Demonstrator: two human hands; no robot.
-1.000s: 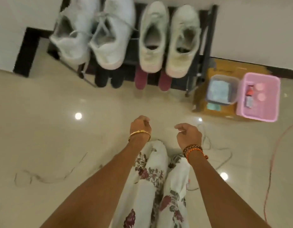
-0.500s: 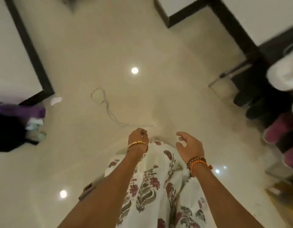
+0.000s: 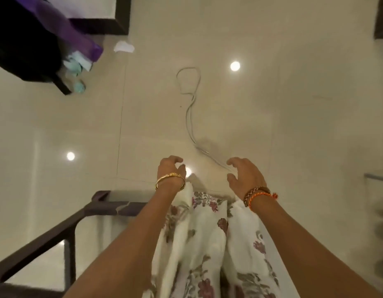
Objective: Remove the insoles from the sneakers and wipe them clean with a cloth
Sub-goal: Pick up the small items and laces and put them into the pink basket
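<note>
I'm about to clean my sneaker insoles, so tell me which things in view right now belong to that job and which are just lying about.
For the job:
left hand, holding nothing
right hand, holding nothing
No sneakers, insoles or cloth are in view.

Lying about:
thin white cable on the floor
white scrap
purple fabric
dark frame at lower left

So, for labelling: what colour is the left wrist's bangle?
Gold, on the bangle behind the left hand; head view.
</note>
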